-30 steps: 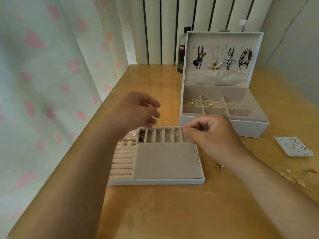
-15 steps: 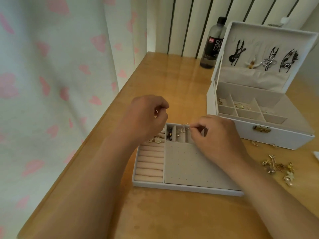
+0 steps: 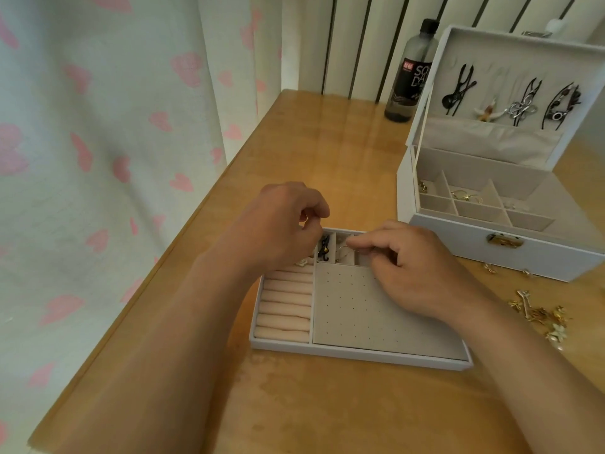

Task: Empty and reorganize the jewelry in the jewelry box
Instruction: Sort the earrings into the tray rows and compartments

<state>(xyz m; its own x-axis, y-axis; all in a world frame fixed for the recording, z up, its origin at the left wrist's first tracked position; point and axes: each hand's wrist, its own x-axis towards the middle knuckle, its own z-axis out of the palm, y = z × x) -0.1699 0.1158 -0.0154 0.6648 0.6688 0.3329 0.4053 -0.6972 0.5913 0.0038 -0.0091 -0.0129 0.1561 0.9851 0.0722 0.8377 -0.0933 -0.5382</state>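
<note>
Since a second ago the left hand [image 3: 281, 224] has drawn its loose fingers into a tight curl, thumb against forefinger; whether anything sits between the tips I cannot tell. It hovers at the tray's [image 3: 357, 353] 11 o'clock corner. The right hand [image 3: 415, 267] has barely shifted in the last half second. Its thumb and forefinger are pinched on a small hoop [image 3: 343, 252], which hangs over the second little slot of the tray's far row, and the other fingers are folded under. Just beside it, toward 9 o'clock, a black piece [image 3: 324, 249] lies in the first slot. Pink ring rolls [image 3: 284, 303] fill the tray's 9 o'clock side, and a grey dotted panel [image 3: 360, 309] takes up the rest. The tray lies on the wooden table [image 3: 327, 414] right before the person. At 2 o'clock stands the jewelry box [image 3: 523, 253], lid up, with hair clips [image 3: 507, 99] hung inside the lid and a few gold bits in its compartments. Loose gold pieces [image 3: 540, 314] lie scattered on the table at 3 o'clock, near the right wrist. A dark bottle [image 3: 409, 77] stands at 1 o'clock, and a heart-print curtain [image 3: 98, 126] hangs at 9 o'clock.
</note>
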